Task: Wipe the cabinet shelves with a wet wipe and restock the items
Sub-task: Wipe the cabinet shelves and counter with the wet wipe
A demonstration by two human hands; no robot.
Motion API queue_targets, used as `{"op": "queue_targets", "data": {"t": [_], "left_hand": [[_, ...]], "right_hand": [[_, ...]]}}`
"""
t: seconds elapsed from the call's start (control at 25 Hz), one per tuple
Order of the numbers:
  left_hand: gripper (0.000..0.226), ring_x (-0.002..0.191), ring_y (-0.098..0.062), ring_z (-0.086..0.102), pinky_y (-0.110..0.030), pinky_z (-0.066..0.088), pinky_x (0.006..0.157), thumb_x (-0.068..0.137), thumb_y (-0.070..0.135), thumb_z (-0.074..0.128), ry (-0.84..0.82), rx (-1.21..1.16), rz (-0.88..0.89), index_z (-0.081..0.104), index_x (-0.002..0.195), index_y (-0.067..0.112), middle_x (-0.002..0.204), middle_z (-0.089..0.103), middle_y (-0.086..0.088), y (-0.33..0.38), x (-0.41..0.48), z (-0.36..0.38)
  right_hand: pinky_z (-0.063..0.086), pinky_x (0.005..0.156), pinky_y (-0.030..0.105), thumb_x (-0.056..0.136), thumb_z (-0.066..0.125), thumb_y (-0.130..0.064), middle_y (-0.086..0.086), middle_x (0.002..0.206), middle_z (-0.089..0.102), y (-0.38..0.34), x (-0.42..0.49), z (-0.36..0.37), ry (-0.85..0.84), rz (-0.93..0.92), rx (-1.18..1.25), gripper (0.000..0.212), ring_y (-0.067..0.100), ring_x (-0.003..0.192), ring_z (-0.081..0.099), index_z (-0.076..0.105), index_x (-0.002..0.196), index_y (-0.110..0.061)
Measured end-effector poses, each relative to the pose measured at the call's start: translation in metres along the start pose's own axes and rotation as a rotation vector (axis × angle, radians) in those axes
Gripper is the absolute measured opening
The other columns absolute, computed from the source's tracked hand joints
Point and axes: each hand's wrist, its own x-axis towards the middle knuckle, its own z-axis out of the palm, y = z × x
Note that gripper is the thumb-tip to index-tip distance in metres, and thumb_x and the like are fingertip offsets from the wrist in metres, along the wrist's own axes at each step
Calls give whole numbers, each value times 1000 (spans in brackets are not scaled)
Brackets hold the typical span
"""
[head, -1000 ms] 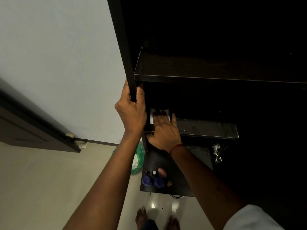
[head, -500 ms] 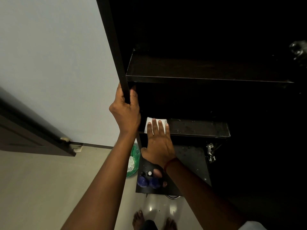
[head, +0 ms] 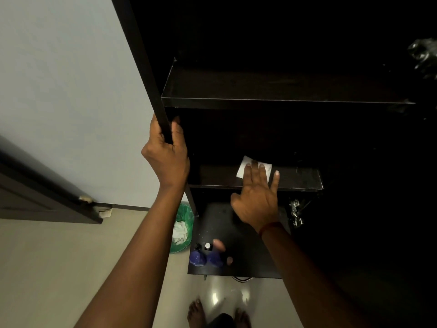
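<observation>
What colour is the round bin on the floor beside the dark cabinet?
The round floor bin is green; the head view shows it best.

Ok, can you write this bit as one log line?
step: wipe shelf | left hand: grips cabinet edge | right hand: presses wipe flat

The cabinet side panel (head: pixel 140 55) and the middle shelf (head: pixel 295 178) are dark wood-effect board with a matt finish. The shelf top shows a dull sheen and pale specks. The wet wipe (head: pixel 244 165) is white, soft, matt cloth. The hinge (head: pixel 295 213) is bright polished metal. The floor (head: pixel 47 268) is smooth and glossy. The wall (head: pixel 59 91) is matt paint.
</observation>
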Motion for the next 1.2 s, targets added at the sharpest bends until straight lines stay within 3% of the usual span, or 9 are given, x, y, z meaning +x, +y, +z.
{"op": "queue_targets", "data": {"t": [0.12,0.28,0.44,0.64,0.84,1.04,1.2], "left_hand": [[39,73,-8,58,-6,43,61,97,29,52,20,-5,-5,61,114,-5,85,68,-15,-1,-1,1],[38,62,13,52,1,35,59,97,27,52,11,5,2,61,113,-6,78,58,-1,-2,-1,1],[35,63,10,51,2,34,60,97,25,54,-8,34,5,61,111,-7,79,62,-7,-3,-1,-1],[33,65,14,53,2,35,61,97,25,54,-75,72,28,60,112,-4,85,66,-10,-3,0,-8],[33,64,12,53,2,35,61,98,24,55,-83,48,23,60,113,-4,87,67,-12,-1,-1,-10],[30,55,8,49,2,32,56,97,21,55,-100,83,28,59,106,-7,75,56,-4,-2,-3,-11],[30,55,-3,44,2,32,56,97,23,56,-116,102,32,59,104,-6,77,59,-6,-3,-2,-11]], "right_hand": [[-3,117,58,75,42,-50,20,159,11,-10,-19,5,32,-4,0,93,33,148,4,18,151,0],[-6,117,57,77,35,-52,23,159,1,-26,-20,5,-54,-123,-41,95,37,148,-5,10,151,2],[-8,117,56,79,38,-52,17,161,2,-12,4,1,-67,-177,-26,93,29,149,-5,8,153,-4],[-8,117,55,81,41,-48,11,162,6,35,17,-8,-39,20,36,89,25,149,-1,8,153,-8],[-6,118,55,77,47,-47,21,160,4,34,-16,-4,-1,146,-75,96,34,148,-3,10,151,1],[-8,118,53,80,43,-48,21,160,1,15,-18,-8,-71,-29,-3,93,33,148,-6,8,151,0],[-4,119,53,85,37,-45,14,161,9,36,4,-13,-44,47,21,83,26,149,0,12,152,-3]]}}
